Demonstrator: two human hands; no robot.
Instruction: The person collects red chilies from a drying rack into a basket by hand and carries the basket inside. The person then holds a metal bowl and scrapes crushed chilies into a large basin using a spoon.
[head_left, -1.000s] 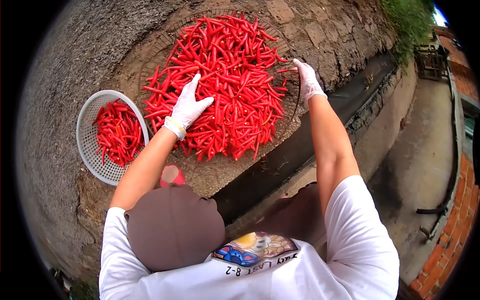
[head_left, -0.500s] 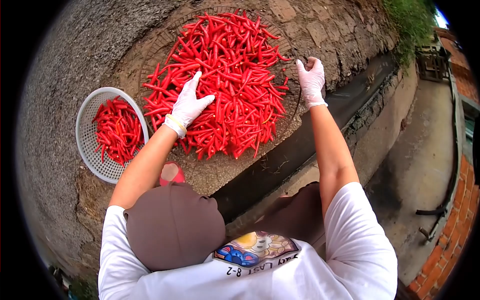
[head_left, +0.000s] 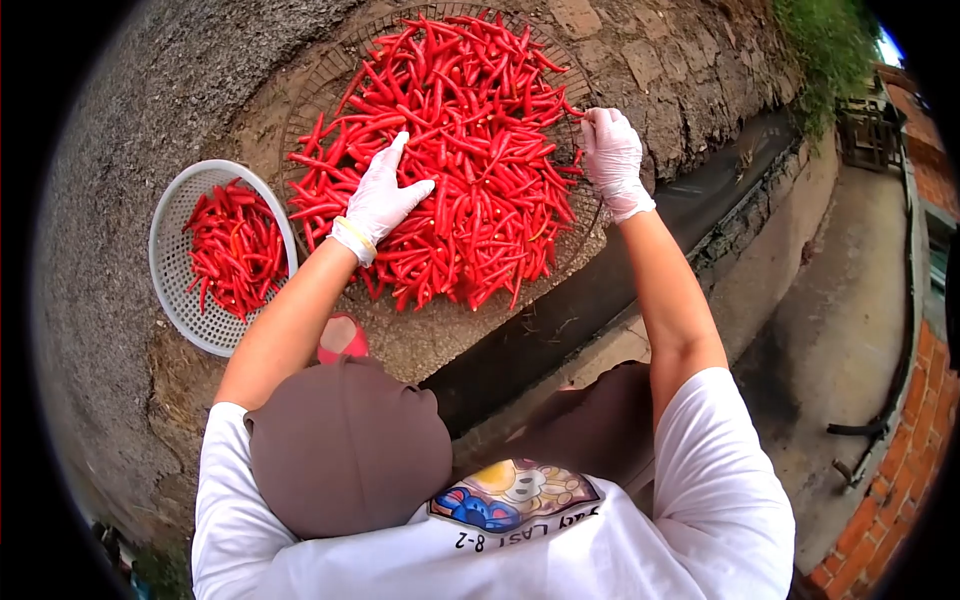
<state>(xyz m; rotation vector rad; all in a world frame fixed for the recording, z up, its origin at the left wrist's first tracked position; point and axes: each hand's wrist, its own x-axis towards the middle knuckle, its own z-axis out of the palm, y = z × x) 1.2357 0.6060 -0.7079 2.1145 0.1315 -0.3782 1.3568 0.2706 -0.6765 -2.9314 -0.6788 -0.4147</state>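
Note:
A wide heap of red chilies [head_left: 470,170] lies on a round wire rack [head_left: 300,110]. My left hand [head_left: 383,197], in a pale glove, rests on the left part of the heap with thumb and fingers spread and nothing in its grasp. At the heap's right edge is my right hand [head_left: 610,150], also gloved, its fingers pinched together at the stem end of a red chili that points toward the heap. Left of the heap, a white perforated basket [head_left: 180,285] holds more red chilies [head_left: 235,250].
A dark channel [head_left: 590,290] runs diagonally between the rack and my legs. A red shoe [head_left: 343,338] shows below the rack. Broken stone and soil [head_left: 680,80] lie at the upper right, with green grass [head_left: 825,45] beyond. A brick wall [head_left: 900,470] stands at the far right.
My right hand has moved slightly left and down to the heap's edge, and its fingers have closed on a chili's end. My left hand has barely moved.

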